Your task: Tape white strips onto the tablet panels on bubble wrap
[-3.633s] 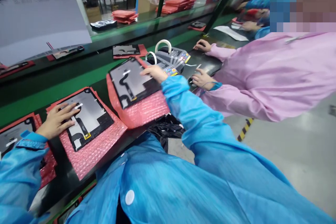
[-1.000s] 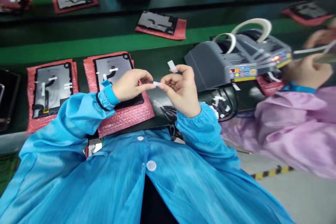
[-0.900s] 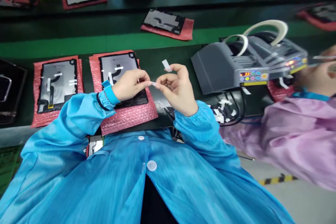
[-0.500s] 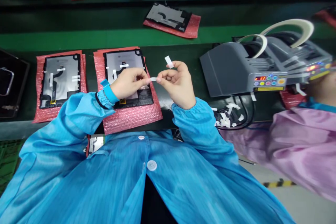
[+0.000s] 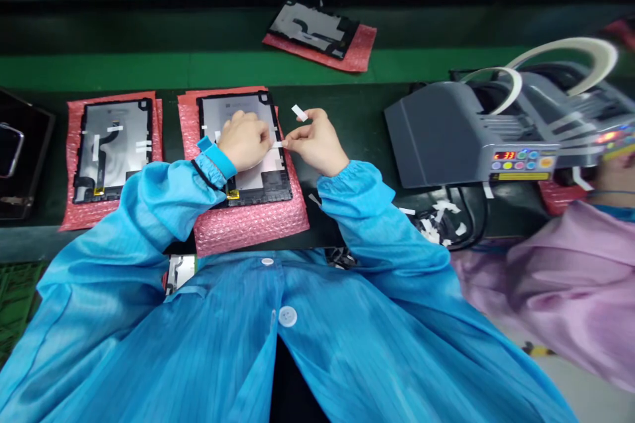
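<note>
A grey tablet back panel (image 5: 258, 178) lies on pink bubble wrap (image 5: 248, 225) right before me. My left hand (image 5: 244, 140) rests over the panel with fingers curled, pinching one end of a small white tape strip (image 5: 278, 144). My right hand (image 5: 313, 143) pinches the strip's other end at the panel's right edge. A second white tape strip (image 5: 299, 113) sticks up from a right-hand finger.
A second panel on pink wrap (image 5: 115, 149) lies to the left, a black tray (image 5: 20, 152) beyond it. A grey tape dispenser (image 5: 476, 132) stands at right, with tape scraps (image 5: 439, 221) below. A co-worker's pink sleeve (image 5: 565, 277) is at right. Another panel (image 5: 312, 30) sits on the green belt.
Both hands have come down from mid-air onto the panel, still holding the strip between them. The view has tilted slightly.
</note>
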Demonstrator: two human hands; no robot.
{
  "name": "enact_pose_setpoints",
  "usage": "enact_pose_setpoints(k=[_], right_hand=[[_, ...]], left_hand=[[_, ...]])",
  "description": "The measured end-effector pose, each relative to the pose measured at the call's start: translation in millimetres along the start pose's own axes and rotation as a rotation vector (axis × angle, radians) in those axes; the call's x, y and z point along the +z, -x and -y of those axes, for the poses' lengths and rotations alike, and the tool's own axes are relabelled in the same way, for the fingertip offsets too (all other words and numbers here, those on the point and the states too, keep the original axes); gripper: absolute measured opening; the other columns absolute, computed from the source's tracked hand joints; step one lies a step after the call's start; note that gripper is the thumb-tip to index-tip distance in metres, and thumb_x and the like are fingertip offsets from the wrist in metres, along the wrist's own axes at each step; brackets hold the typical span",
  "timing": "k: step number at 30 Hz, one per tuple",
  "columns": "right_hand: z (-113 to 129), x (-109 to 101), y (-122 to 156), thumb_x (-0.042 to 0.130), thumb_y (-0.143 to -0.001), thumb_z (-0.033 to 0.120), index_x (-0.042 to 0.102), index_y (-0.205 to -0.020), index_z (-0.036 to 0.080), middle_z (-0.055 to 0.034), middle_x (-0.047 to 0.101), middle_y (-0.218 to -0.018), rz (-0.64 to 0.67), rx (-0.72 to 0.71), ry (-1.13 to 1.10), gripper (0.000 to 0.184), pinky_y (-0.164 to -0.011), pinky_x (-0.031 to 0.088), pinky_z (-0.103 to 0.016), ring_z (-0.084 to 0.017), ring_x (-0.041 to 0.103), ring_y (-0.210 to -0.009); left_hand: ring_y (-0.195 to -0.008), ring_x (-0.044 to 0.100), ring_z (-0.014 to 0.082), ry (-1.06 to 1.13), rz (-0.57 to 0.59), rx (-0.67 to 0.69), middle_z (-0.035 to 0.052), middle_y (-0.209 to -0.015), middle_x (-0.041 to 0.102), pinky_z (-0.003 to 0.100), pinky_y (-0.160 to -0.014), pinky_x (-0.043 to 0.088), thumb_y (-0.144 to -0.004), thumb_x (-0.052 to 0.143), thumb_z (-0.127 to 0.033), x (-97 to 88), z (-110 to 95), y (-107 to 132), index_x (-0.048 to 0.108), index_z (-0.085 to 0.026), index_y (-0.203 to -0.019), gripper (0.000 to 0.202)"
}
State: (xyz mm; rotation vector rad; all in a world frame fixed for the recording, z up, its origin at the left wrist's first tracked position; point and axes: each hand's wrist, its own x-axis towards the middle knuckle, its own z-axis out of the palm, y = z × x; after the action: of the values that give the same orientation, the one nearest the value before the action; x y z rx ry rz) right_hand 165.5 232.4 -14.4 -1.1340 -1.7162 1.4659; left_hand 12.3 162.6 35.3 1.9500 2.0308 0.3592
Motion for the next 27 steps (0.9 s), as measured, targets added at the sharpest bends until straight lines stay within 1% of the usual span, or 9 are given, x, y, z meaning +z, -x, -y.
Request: enact_pose_setpoints(k=[6, 10, 14, 17, 19, 21, 22, 25, 27], right_hand=[[4, -3, -3, 0.073, -0.058, 0.011, 0.036, -0.098, 0.024, 0.0065, 0.059, -0.074, 0.027, 0.060, 0.045, 0.056, -0.061, 0.045, -0.026, -0.011, 0.058, -0.059], [6, -2, -4, 0.072, -0.055, 0.007, 0.035, -0.095, 0.024, 0.0075, 0.058, -0.068, 0.048, 0.084, 0.012, 0.057, -0.059, 0.044, -0.026, -0.013, 0.057, -0.057], [11, 1, -4, 0.071, -0.054, 0.003, 0.033, -0.089, 0.026, 0.0099, 0.053, -0.060, 0.069, 0.202, -0.024, 0.057, -0.053, 0.040, -0.024, -0.011, 0.050, -0.050], [14, -1, -1, 0.074, -0.057, 0.006, 0.033, -0.087, 0.025, 0.0101, 0.051, -0.057, 0.085, 0.276, -0.027, 0.054, -0.051, 0.034, -0.022, -0.010, 0.046, -0.049], [15, -6, 2, 0.074, -0.062, 0.009, 0.036, -0.085, 0.024, 0.0104, 0.049, -0.056, 0.048, 0.249, -0.010, 0.048, -0.051, 0.031, -0.021, -0.008, 0.043, -0.049], [17, -12, 5, 0.072, -0.067, 0.011, 0.040, -0.083, 0.022, 0.0103, 0.047, -0.055, 0.014, 0.160, 0.026, 0.038, -0.053, 0.031, -0.021, -0.007, 0.041, -0.050], [20, -15, 7, 0.071, -0.069, 0.012, 0.043, -0.081, 0.021, 0.0099, 0.046, -0.056, 0.025, 0.101, 0.045, 0.032, -0.054, 0.032, -0.021, -0.007, 0.041, -0.051], [31, -19, 13, 0.071, -0.073, 0.020, 0.050, -0.077, 0.019, 0.0081, 0.047, -0.059, 0.150, -0.051, 0.110, 0.022, -0.056, 0.033, -0.021, -0.007, 0.042, -0.055], [39, -19, 16, 0.073, -0.076, 0.027, 0.052, -0.075, 0.019, 0.0069, 0.048, -0.060, 0.214, -0.101, 0.167, 0.022, -0.057, 0.033, -0.022, -0.007, 0.042, -0.057]], left_hand=[[-0.111, 0.053, 0.0338, -0.033, 0.053, 0.000, 0.0118, -0.099, 0.065, 0.052, -0.096, 0.043, -0.087, 0.053, -0.027, -2.0, -2, -1, 0.071, -0.016, -0.082, 0.021], [-0.111, 0.052, 0.0333, -0.035, 0.065, 0.014, 0.0113, -0.098, 0.065, 0.052, -0.096, 0.043, -0.086, 0.053, -0.027, -1.1, -1, -1, 0.071, -0.018, -0.081, 0.021], [-0.110, 0.052, 0.0332, -0.046, 0.066, 0.021, 0.0122, -0.099, 0.066, 0.051, -0.096, 0.042, -0.086, 0.054, -0.027, 3.2, -1, -1, 0.070, -0.018, -0.080, 0.020], [-0.110, 0.052, 0.0340, -0.058, 0.048, 0.025, 0.0127, -0.098, 0.066, 0.051, -0.095, 0.042, -0.085, 0.056, -0.028, 5.3, 2, 0, 0.069, -0.017, -0.079, 0.018], [-0.111, 0.053, 0.0345, -0.054, 0.026, 0.005, 0.0129, -0.098, 0.066, 0.050, -0.096, 0.041, -0.085, 0.057, -0.028, 3.8, 6, -1, 0.068, -0.016, -0.081, 0.017], [-0.108, 0.054, 0.0323, -0.013, -0.019, -0.019, 0.0115, -0.098, 0.066, 0.049, -0.098, 0.040, -0.086, 0.057, -0.029, -0.1, 12, -4, 0.068, -0.016, -0.086, 0.017], [-0.105, 0.056, 0.0302, 0.023, -0.041, -0.019, 0.0103, -0.096, 0.066, 0.047, -0.098, 0.040, -0.087, 0.056, -0.030, -2.5, 15, -6, 0.068, -0.016, -0.088, 0.018], [-0.094, 0.059, 0.0233, 0.159, -0.071, 0.065, 0.0069, -0.092, 0.067, 0.040, -0.094, 0.043, -0.091, 0.052, -0.033, -8.7, 20, -12, 0.067, -0.017, -0.091, 0.022], [-0.089, 0.059, 0.0205, 0.229, -0.071, 0.147, 0.0053, -0.088, 0.067, 0.036, -0.090, 0.044, -0.091, 0.052, -0.035, -10.5, 20, -15, 0.066, -0.018, -0.088, 0.023]])
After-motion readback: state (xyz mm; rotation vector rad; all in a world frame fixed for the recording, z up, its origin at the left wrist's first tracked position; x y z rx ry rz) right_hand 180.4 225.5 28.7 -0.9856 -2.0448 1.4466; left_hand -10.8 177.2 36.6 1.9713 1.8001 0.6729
